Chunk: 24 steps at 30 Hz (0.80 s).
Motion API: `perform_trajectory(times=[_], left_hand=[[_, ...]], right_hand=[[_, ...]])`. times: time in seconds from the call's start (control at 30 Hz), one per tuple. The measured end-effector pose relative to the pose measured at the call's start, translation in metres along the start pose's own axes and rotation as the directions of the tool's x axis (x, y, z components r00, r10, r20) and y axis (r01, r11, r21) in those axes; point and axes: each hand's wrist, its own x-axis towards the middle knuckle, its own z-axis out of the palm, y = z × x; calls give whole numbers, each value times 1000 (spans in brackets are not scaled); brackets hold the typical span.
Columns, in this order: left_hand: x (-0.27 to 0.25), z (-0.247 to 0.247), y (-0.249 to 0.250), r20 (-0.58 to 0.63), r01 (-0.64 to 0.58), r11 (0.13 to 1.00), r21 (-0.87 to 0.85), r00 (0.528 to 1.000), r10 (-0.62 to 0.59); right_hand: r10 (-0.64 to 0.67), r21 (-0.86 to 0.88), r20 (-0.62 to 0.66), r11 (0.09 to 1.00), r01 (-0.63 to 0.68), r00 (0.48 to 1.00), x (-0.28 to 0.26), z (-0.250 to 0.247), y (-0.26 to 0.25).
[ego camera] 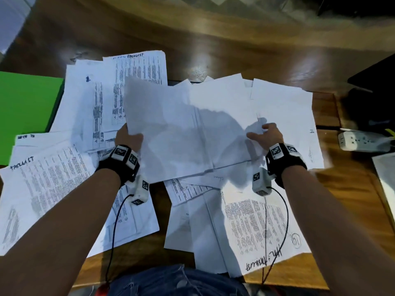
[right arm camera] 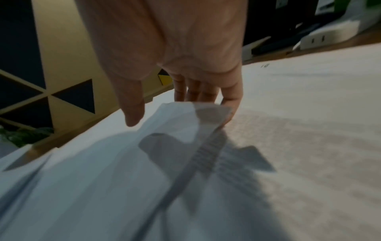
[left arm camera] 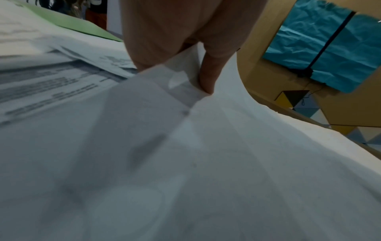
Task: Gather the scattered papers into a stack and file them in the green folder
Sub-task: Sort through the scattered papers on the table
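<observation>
Many white printed papers [ego camera: 64, 189] lie scattered over the wooden table [ego camera: 235, 54]. The green folder [ego camera: 27, 112] lies flat at the far left, partly under sheets; its corner [left arm camera: 82, 27] shows in the left wrist view. A small sheaf of blank-faced sheets [ego camera: 188, 133] is raised above the pile. My left hand [ego camera: 130, 137] pinches the sheaf's left edge, thumb on top, and the left wrist view shows this hand [left arm camera: 175, 71] with the thumb pressed on folded paper. My right hand [ego camera: 265, 133] is at the right edge. In the right wrist view, the hand [right arm camera: 171, 107] has straight fingers under the curled corner and the thumb hovering above.
A white power strip [ego camera: 363, 142] lies on the table at the right, with dark equipment [ego camera: 372, 82] behind it. Another sheet [ego camera: 386, 174] pokes in from the right edge. More papers [ego camera: 256, 227] reach the table's near edge by my lap.
</observation>
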Motion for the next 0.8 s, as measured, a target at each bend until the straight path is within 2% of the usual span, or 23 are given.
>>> perform_trajectory(times=[0.13, 0.23, 0.33, 0.4, 0.5, 0.57, 0.67, 0.73, 0.8], left_hand=[[-7, 2, 1, 28, 20, 1000, -16, 999, -19], [-15, 2, 3, 24, -18, 1000, -25, 1000, 18], [-22, 1, 5, 33, -49, 999, -10, 998, 49], [-25, 0, 5, 65, -51, 999, -5, 997, 51], [-29, -1, 1, 140, -49, 998, 35, 989, 44], [-33, 1, 0, 180, -54, 997, 47, 983, 44], [-39, 0, -1, 188, -61, 993, 100, 981, 41], [-40, 0, -2, 188, -54, 991, 125, 982, 29], [-42, 0, -4, 189, -67, 987, 148, 981, 38]], right_hand=[[-55, 97, -33, 994, 58, 998, -5, 9, -9], [54, 151, -25, 987, -50, 998, -13, 6, -1], [138, 199, 85, 968, -152, 987, -27, 2, 14], [112, 255, 138, 956, -145, 984, -43, 3, 22], [21, 331, 135, 941, -65, 991, -65, 14, 25], [28, 306, 76, 951, -50, 997, -68, 19, 23], [133, 188, -146, 977, -104, 980, -63, 5, 20], [209, 219, -315, 965, -143, 926, -60, -16, 22], [289, 317, -424, 935, -158, 858, -59, -40, 22]])
